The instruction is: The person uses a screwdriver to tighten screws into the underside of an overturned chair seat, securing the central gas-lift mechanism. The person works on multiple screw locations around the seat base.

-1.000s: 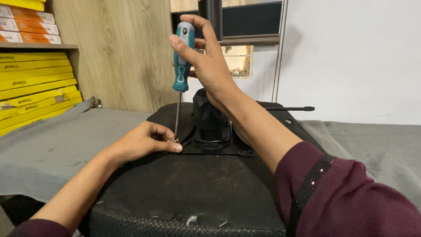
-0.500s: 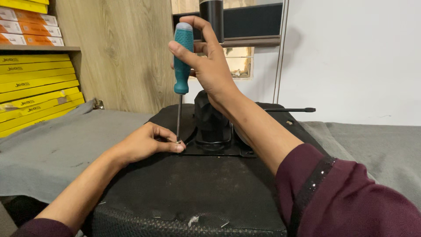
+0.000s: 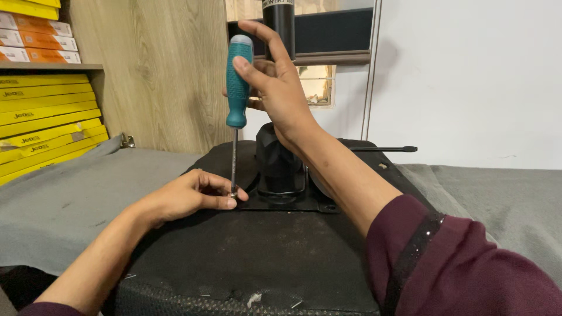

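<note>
1. My right hand [image 3: 275, 82] wraps the teal handle of the screwdriver [image 3: 237, 82], held upright; fingers closed round the grip, thumb on its side.
2. My left hand [image 3: 187, 196] pinches at the tip of the shaft, thumb and forefinger closed on something small there, likely a screw; I cannot tell its kind, the fingers hide it.
3. Risk, as I judge it: the tip could slip off the head and jab the left fingers, since they sit touching the shaft; a tilt of the tall handle would cause it.
4. Risk: the small part could drop and roll off the seat base [image 3: 252, 257] if the pinch loosens before the thread bites.
5. The screwdriver: long thin steel shaft, teal handle with a pale cap, standing at the edge of the black metal plate [image 3: 287, 202], just beside the black column [image 3: 280, 158].
6. Beyond: grey cloth [image 3: 70, 193] under the base; yellow boxes [image 3: 41, 117] stacked at left; a lever [image 3: 383, 149] juts right.
</note>
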